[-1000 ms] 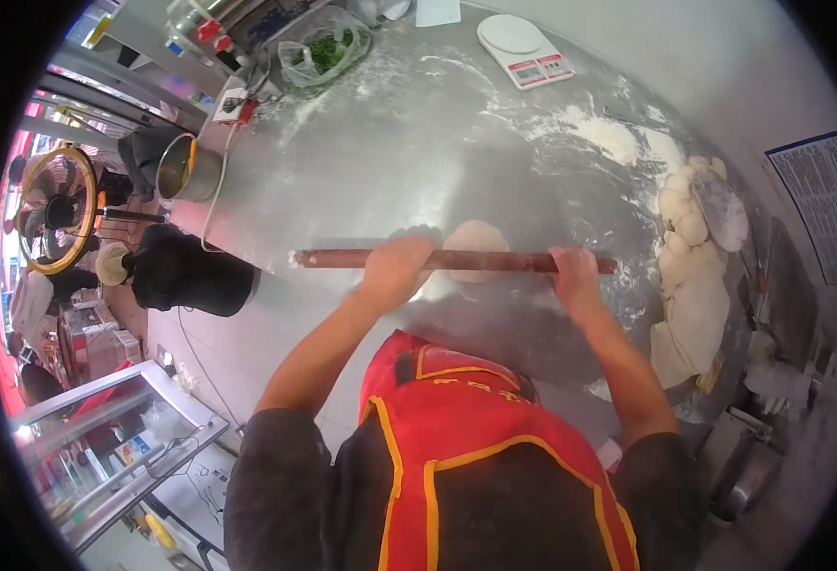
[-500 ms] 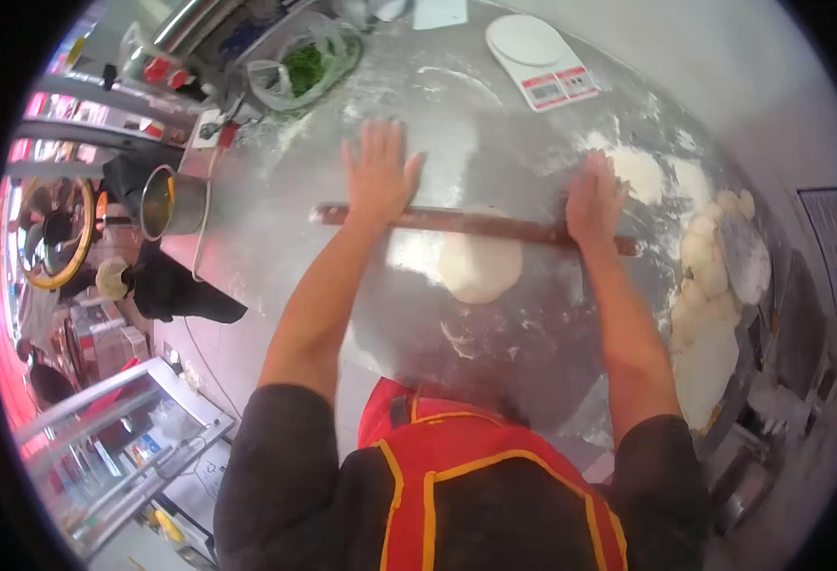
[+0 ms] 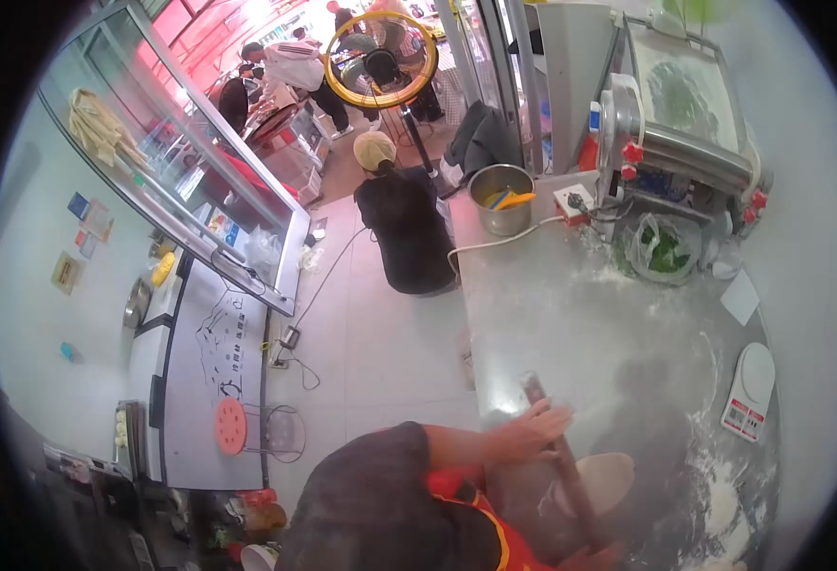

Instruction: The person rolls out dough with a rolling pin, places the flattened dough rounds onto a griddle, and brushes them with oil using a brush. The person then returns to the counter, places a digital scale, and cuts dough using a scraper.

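Observation:
The brown rolling pin [image 3: 573,478] lies aslant on the metal table at the lower right, with pale flat dough [image 3: 609,482] beside and partly under it. Near the pin's upper end, my left hand [image 3: 531,430] rests across the wood, fingers stretched out over it. At the bottom edge my right hand [image 3: 594,556] is a reddish blur by the pin's lower end; its fingers cannot be made out.
On the metal table [image 3: 523,314] are a white scale [image 3: 749,392], a bag of greens [image 3: 664,249], a metal pot [image 3: 502,200] and scattered flour. A person in black [image 3: 407,228] is low beside it. A fan [image 3: 380,65] stands behind.
The view has swung left, showing the floor, doorway and a person. The pin and dough now appear at the lower right, and the pile of dough pieces has left the view.

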A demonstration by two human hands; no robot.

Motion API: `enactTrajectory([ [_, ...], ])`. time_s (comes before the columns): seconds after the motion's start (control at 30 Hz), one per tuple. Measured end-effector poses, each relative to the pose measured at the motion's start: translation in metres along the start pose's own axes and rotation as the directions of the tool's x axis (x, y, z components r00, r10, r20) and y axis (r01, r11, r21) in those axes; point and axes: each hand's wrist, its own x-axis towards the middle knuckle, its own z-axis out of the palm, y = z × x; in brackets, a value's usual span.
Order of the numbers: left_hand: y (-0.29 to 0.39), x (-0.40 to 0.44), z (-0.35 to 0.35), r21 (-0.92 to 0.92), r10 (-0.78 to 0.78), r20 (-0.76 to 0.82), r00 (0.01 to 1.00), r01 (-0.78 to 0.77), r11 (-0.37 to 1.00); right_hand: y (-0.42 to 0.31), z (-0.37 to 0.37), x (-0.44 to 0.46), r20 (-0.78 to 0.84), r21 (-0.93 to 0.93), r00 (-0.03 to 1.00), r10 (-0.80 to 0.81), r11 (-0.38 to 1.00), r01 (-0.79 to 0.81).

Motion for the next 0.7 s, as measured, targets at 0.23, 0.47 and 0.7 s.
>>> enactTrajectory([
  [0.23,-0.005,0.149,0.021,0.095,0.11,-0.217,0.97,-0.091,0.991,0.052,0.039,0.12,0.257,-0.054,0.952,0.165,0.986,-0.157],
  [0.47,-0.036,0.021,0.024,0.142,0.362,-0.071,0.929,-0.35,0.926,-0.021,-0.03,0.052,0.313,0.195,0.95,0.002,0.979,-0.066],
  [0.7,-0.01,-0.002,-0.01,-0.043,0.366,-0.07,0.928,-0.369,0.928,-0.023,0.094,0.179,0.607,0.522,0.774,-0.18,0.825,-0.218],
])
